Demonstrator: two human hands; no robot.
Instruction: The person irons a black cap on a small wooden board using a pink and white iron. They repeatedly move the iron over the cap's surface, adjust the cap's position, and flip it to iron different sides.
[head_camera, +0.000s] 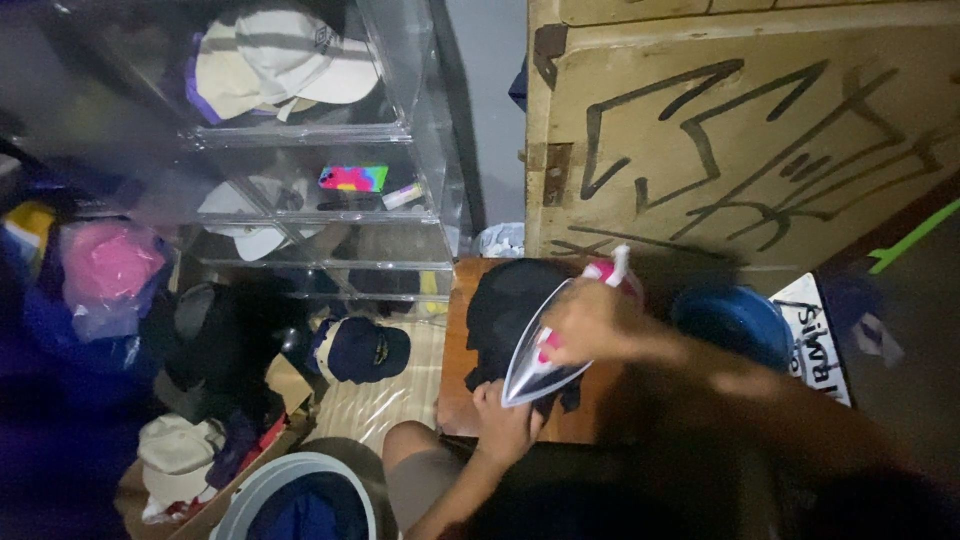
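Head view: a white and pink iron (545, 355) is clamped in the right hand (590, 322) and tilted above a dark garment (510, 310) spread on the small wooden worktop (455, 400), while the left hand (503, 425) is pressed flat, fingers together, on the garment's near edge. Because the left hand is touching the cloth just beside the soleplate tip, a burn is judged possible, and scorching if the iron is rested in one spot.

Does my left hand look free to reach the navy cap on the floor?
Probably not right away: the left hand is pressing on the dark cloth beside the iron. The navy cap lies uncovered to its left.
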